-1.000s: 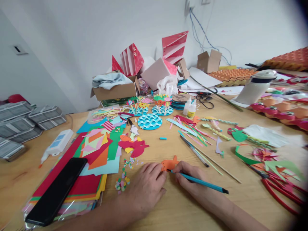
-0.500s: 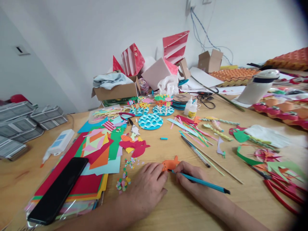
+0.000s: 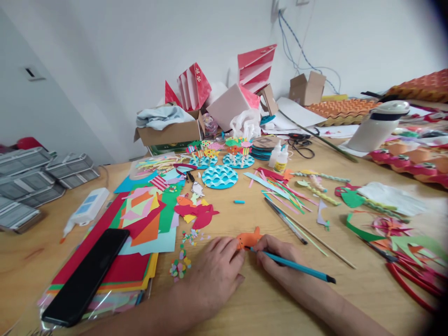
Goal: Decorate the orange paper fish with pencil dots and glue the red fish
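Note:
A small orange paper fish [image 3: 248, 239] lies on the wooden table, its tail pointing up and right. My left hand [image 3: 220, 270] rests on the table with its fingertips pressed on the fish's left end. In my right hand [image 3: 278, 261] is a blue pen [image 3: 297, 265], its tip at the fish's lower edge and its dark back end pointing right. Beyond the fish lies a small blue pen cap [image 3: 239, 202]. Small paper dots [image 3: 180, 266] are scattered to the left of my left hand.
A black phone [image 3: 86, 277] lies on coloured paper sheets at the left. Red-handled scissors [image 3: 409, 284] are at the right, near paper scraps. Glue bottles [image 3: 281, 161] and a blue wavy disc [image 3: 220, 177] stand farther back. Brushes [image 3: 287, 221] lie right of centre.
The view has shifted very slightly. Both hands, the pen and the orange fish otherwise hold nearly the same positions.

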`<state>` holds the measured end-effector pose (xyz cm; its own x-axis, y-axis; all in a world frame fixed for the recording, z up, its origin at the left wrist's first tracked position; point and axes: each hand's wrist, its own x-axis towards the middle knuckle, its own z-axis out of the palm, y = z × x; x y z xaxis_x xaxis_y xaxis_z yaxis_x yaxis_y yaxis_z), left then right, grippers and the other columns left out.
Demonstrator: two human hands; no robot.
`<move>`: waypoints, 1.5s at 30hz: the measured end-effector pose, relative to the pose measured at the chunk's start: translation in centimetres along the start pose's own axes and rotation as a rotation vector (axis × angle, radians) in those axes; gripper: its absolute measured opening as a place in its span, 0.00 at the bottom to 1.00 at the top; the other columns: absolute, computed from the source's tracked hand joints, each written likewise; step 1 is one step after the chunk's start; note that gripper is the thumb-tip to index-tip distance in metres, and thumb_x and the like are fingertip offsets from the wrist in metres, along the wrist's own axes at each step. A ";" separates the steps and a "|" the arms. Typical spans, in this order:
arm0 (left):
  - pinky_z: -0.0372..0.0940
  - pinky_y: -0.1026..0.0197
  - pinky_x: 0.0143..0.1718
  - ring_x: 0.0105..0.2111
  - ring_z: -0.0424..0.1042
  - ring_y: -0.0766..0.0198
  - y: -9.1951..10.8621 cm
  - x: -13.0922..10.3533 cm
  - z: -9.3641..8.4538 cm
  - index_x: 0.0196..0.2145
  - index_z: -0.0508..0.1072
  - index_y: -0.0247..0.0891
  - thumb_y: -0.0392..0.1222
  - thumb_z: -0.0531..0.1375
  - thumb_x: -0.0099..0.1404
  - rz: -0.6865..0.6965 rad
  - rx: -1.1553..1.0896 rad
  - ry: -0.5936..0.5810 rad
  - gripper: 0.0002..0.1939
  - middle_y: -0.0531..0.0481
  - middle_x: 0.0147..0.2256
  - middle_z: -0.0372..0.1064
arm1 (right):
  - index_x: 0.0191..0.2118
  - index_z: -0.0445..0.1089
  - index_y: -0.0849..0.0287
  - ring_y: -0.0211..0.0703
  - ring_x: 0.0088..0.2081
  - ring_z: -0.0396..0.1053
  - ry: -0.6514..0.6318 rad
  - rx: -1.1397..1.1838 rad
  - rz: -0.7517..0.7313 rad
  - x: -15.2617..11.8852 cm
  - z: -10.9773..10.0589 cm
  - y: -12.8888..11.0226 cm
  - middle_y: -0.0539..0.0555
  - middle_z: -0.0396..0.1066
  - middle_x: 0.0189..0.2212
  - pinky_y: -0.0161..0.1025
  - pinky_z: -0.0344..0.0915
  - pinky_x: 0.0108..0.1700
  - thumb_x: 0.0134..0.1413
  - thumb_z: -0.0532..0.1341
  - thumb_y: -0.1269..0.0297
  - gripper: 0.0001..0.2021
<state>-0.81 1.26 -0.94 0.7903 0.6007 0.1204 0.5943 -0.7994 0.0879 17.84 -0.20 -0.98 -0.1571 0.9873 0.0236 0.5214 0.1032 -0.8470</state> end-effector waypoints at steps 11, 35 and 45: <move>0.54 0.53 0.53 0.50 0.57 0.57 0.0 -0.1 0.0 0.48 0.63 0.35 0.40 0.56 0.62 -0.003 -0.016 0.002 0.17 0.46 0.49 0.60 | 0.25 0.63 0.58 0.36 0.23 0.62 0.009 0.001 -0.003 0.0 -0.1 -0.2 0.47 0.65 0.20 0.33 0.58 0.26 0.45 0.51 0.69 0.05; 0.53 0.54 0.53 0.50 0.57 0.57 0.1 -0.1 -0.1 0.47 0.64 0.35 0.40 0.58 0.61 -0.012 -0.018 -0.011 0.17 0.46 0.49 0.60 | 0.25 0.62 0.57 0.36 0.23 0.60 0.068 0.113 0.013 0.2 -0.4 0.2 0.47 0.64 0.20 0.32 0.57 0.25 0.45 0.51 0.68 0.04; 0.52 0.55 0.54 0.51 0.57 0.57 -0.2 -0.4 0.5 0.49 0.63 0.34 0.42 0.56 0.62 -0.030 -0.014 0.017 0.18 0.45 0.51 0.60 | 0.28 0.64 0.58 0.37 0.24 0.63 0.070 0.120 0.000 0.3 -0.3 -0.4 0.48 0.66 0.21 0.34 0.59 0.27 0.47 0.52 0.66 0.05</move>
<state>-1.13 1.18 -1.45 0.7692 0.6247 0.1347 0.6157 -0.7808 0.1056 17.85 0.13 -0.51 -0.0961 0.9937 0.0574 0.4165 0.0925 -0.9044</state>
